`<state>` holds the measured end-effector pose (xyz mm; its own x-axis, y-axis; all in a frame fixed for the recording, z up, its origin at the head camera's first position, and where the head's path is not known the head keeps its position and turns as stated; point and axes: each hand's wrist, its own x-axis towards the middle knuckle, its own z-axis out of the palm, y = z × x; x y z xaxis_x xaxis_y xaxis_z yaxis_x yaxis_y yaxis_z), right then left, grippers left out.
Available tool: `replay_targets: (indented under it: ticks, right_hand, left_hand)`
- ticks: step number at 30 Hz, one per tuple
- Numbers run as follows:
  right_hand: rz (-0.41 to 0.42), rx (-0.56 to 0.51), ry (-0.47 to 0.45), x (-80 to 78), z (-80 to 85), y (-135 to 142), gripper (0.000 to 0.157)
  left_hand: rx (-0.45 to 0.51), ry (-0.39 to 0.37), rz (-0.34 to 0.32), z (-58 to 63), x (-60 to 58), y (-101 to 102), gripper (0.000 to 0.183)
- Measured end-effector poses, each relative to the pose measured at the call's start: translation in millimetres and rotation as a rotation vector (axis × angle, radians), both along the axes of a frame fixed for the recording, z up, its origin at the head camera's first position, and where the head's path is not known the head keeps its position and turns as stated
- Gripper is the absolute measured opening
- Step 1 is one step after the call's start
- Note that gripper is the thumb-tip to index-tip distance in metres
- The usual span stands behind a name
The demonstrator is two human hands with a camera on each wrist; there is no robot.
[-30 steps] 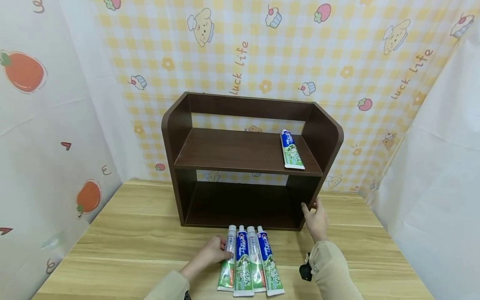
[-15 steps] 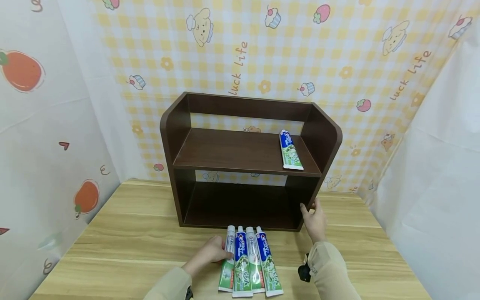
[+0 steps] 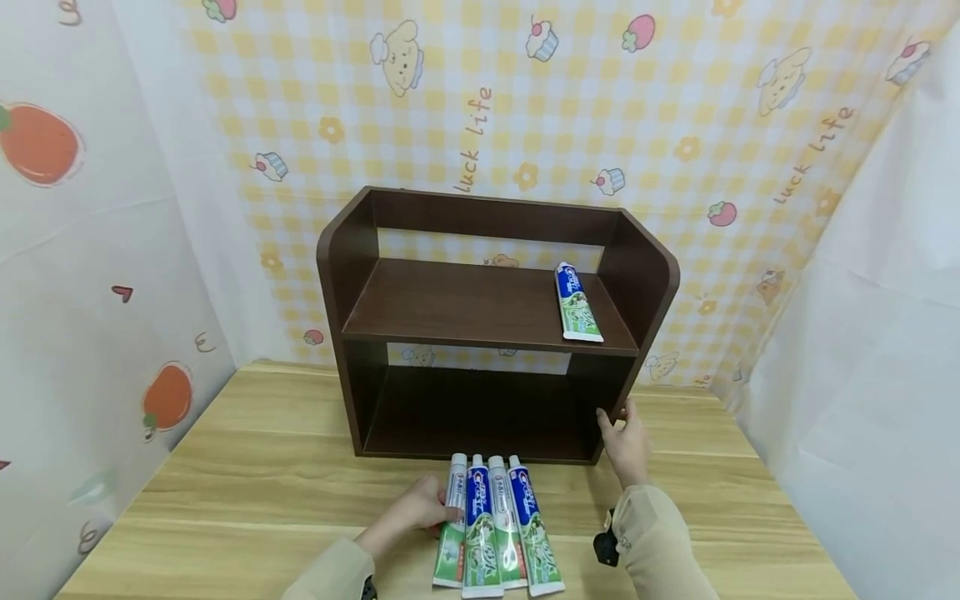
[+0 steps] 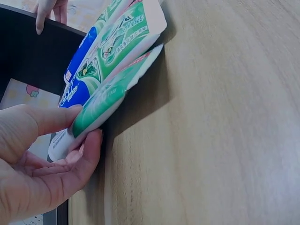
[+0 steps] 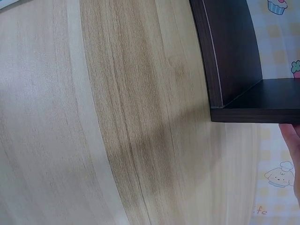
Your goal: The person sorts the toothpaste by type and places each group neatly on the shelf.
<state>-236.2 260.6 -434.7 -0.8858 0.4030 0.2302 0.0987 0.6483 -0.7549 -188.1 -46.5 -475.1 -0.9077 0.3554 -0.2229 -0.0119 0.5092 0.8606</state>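
Note:
In the head view, several toothpaste tubes lie side by side in front of a dark brown two-tier shelf, caps towards it. My left hand pinches the leftmost toothpaste tube, white and green, between thumb and fingers near its cap end. Touching that tube on its right is a blue and green toothpaste tube. Another white and green tube and another blue and green tube follow. My right hand grips the shelf's right side panel low down, thumb at the front edge, fingers on the outer face.
One more blue and green toothpaste tube lies on the upper tier, near the right panel. The shelf stands on a wooden table. Behind it hangs a yellow checked cloth, with white cloth at both sides.
The head view has drifted slightly. My left hand stays at the leftmost toothpaste tube and my right hand stays on the shelf's side panel.

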Motion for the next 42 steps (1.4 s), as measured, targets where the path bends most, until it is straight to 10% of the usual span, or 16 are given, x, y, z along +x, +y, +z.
replay_targets:
  ticks: [21,42]
  right_hand:
    - [0.011,-0.028,-0.022,-1.4,-2.0,1,0.024]
    - [0.003,-0.023,-0.004,-1.1,1.1,0,0.022]
  left_hand:
    - [0.042,-0.022,0.011,25.6,-9.1,14,0.016]
    - [0.011,-0.038,0.033,44.9,-44.1,63,0.024]
